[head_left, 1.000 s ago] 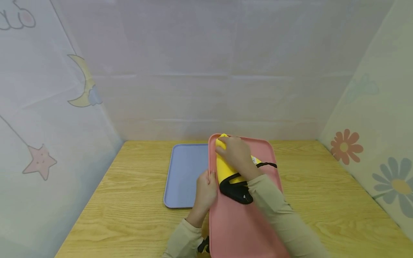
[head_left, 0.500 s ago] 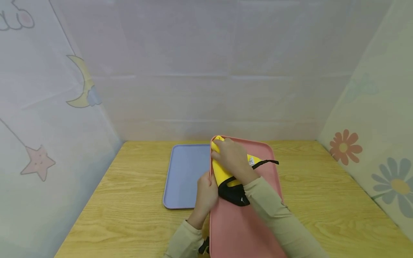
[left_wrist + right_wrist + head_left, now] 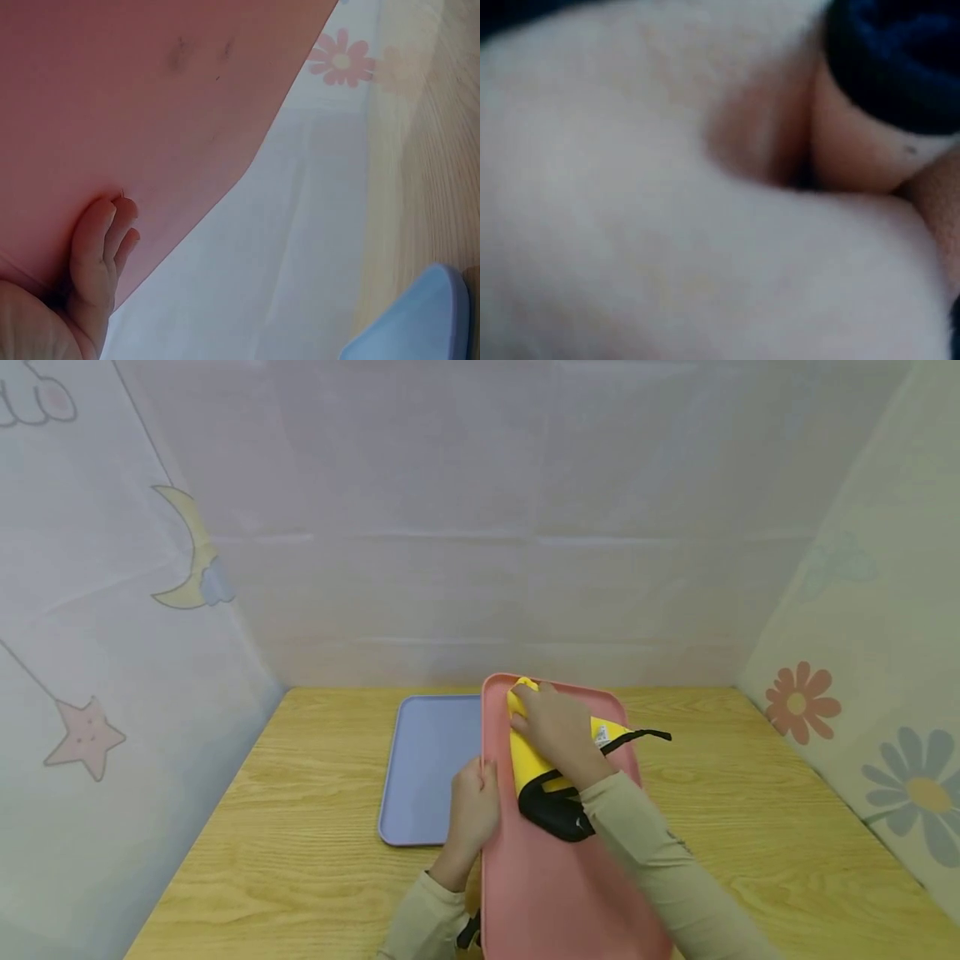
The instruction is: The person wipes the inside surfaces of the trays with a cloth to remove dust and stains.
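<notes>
My left hand [image 3: 474,806] grips the left edge of a pink tray [image 3: 558,893], thumb on the upper face. In the left wrist view its fingers [image 3: 120,225] lie against the tray's underside [image 3: 172,127]. The tray is held up off the table, at a tilt. My right hand [image 3: 555,727] holds a folded yellow cloth with black trim [image 3: 527,760] against the upper left part of the tray. A black strap [image 3: 637,737] and a white label hang at the cloth's right. The right wrist view is a blurred close-up of skin [image 3: 667,247] and a dark band.
A blue tray [image 3: 423,777] lies on the wooden table [image 3: 300,827], behind and left of the pink one, which partly covers it. Printed cloth walls [image 3: 420,568] stand at the back and both sides. Something black shows by the left sleeve.
The yellow cloth slid left to the pink tray's rim, then back to the right, under my right hand. The pink tray shifted slightly; my left hand keeps its grip.
</notes>
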Tool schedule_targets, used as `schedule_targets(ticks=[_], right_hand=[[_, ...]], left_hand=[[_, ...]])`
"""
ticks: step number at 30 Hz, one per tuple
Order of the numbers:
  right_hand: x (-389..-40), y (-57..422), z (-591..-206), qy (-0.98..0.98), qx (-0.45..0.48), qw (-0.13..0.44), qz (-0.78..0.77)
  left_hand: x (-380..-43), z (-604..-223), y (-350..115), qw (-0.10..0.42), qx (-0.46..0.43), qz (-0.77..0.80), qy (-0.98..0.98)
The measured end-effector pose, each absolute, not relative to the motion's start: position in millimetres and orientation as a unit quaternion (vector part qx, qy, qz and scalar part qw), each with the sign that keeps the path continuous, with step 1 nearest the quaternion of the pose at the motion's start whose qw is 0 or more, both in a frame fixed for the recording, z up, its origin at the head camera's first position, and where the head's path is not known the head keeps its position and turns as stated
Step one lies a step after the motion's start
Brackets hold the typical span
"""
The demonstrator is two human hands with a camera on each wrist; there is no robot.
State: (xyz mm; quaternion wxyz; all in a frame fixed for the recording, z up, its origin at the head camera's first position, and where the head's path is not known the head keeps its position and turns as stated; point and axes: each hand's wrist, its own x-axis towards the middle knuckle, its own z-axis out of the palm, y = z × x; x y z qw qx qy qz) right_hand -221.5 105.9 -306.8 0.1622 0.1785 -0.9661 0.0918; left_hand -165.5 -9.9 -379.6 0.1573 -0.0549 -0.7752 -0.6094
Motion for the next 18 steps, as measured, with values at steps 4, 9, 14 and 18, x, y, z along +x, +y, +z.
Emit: schedule_targets(ticks=[4,9,14,18], right_hand=[[-227.0,115.3,-311.3,-0.969,0.176,0.143,0.096],[-233.9,127.8,-317.4,-0.974,0.167,0.13,0.077],[-238.3,141.6,-321.3,-0.983,0.134,0.111,0.059],[-240.4,152.0,-323.9,-0.987,0.118,0.08,0.073]], left_hand=[[-166.4,-379.3,-12.6,0.159,-0.048,-0.611,-0.774],[-167.7,-379.9,-15.5,0.159,-0.044,-0.607,-0.777],[-169.2,-379.4,-18.7,0.164,-0.036,-0.603,-0.78],[-170.0,-378.5,-20.7,0.165,-0.035,-0.605,-0.778]])
